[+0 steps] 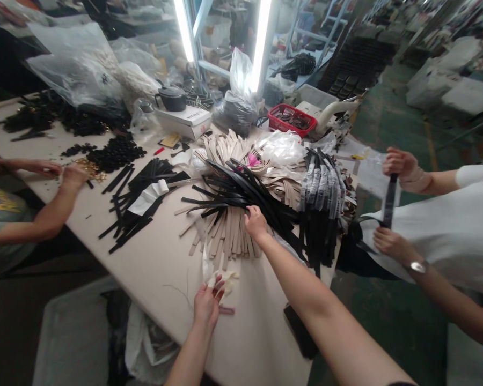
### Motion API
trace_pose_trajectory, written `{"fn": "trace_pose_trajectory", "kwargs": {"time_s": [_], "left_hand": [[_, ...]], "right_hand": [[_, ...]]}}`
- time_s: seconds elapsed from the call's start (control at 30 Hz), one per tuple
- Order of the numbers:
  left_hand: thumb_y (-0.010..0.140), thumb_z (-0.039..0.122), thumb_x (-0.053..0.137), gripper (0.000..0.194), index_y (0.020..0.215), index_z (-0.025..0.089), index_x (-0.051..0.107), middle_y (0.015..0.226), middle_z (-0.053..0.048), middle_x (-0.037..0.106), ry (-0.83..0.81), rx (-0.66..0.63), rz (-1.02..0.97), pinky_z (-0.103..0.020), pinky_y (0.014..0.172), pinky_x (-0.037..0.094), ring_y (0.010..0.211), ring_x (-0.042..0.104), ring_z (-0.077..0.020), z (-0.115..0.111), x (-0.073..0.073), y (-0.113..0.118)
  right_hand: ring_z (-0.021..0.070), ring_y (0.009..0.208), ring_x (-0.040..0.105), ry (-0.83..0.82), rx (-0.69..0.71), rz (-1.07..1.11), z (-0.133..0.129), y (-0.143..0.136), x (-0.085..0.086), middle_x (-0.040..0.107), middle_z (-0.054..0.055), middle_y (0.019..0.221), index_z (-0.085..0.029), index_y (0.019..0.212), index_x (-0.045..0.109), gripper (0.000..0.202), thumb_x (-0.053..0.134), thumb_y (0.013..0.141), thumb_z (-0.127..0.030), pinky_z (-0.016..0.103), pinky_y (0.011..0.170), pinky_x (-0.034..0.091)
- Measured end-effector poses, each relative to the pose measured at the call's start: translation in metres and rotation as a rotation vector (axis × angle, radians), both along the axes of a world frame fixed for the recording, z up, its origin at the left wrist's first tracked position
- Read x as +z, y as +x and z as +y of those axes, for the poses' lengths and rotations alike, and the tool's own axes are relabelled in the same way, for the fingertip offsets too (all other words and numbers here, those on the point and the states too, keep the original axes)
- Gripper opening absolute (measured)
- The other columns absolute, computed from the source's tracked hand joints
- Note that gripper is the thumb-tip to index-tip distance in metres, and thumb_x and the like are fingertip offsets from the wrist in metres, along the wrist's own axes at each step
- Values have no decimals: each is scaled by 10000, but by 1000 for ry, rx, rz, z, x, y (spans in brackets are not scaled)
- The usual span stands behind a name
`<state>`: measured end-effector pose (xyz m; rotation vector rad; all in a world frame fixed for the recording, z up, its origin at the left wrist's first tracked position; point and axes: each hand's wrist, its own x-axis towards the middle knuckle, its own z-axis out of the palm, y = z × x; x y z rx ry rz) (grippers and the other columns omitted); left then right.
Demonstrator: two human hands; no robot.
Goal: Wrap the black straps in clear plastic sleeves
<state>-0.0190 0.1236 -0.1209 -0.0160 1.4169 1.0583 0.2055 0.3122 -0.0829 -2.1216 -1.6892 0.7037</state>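
My right hand (256, 224) reaches to the middle of the table, its fingertips closed at the edge of a pile of long black straps (241, 185). Under that pile, beige straps (229, 236) fan out toward me. Nearer the front edge is my left hand (207, 304), palm turned inward and fingers apart. Something pale covers one of its fingers, and a narrow whitish strip (205, 260) runs down to the fingertips; whether it is gripped is unclear. Beside that hand lie a pale scrap (229, 281) and a small pinkish bar (226, 310).
Bundled black straps with clear wrapping (322, 187) stand right of the pile. Shorter black strips (140, 198) lie left. Behind are a red basket (292, 119) and a white box (184, 122). Co-workers' hands (74, 172) work at left; another person holds a black strap (390, 201) at right.
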Motion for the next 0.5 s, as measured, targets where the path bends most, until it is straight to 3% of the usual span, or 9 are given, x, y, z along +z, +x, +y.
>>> {"fn": "trace_pose_trajectory", "kwargs": {"time_s": [0.1,0.2,0.33,0.43,0.5], "left_hand": [[863,26,571,235,957,196,703,959,-63,764,-6,2,19,-209,621,571,811,751,-151,-13,8,-14],[885,24,545,238,956,189,701,960,-69,764,2,29,-1,-206,636,589,820,755,-154,-21,14,-24],[900,21,519,214,930,142,693,932,-121,764,17,66,-74,-267,740,629,842,755,-185,-23,23,-31],[900,16,507,224,964,128,691,978,-138,761,35,73,-176,-321,806,630,902,750,-205,-21,41,-34],[923,55,498,228,1014,137,690,1099,-151,741,97,64,-311,-381,885,610,1031,720,-227,-18,58,-33]], "right_hand": [[263,1108,568,11,14,-63,26,8,9,579,202,1254,-115,1265,592,349,581,922,-179,359,931,425],[290,1146,520,47,78,-95,32,-3,26,634,195,1146,-116,1093,666,210,608,919,-220,381,968,385],[261,1058,580,122,147,-101,30,-26,75,679,148,1086,-159,1127,647,267,490,1005,-338,341,913,392],[236,901,643,170,159,-26,5,-37,121,706,113,987,-194,1176,617,351,388,1041,-423,305,791,403],[231,841,655,169,190,71,-35,-40,144,711,91,904,-208,1113,635,375,384,1033,-474,293,743,396]]}}
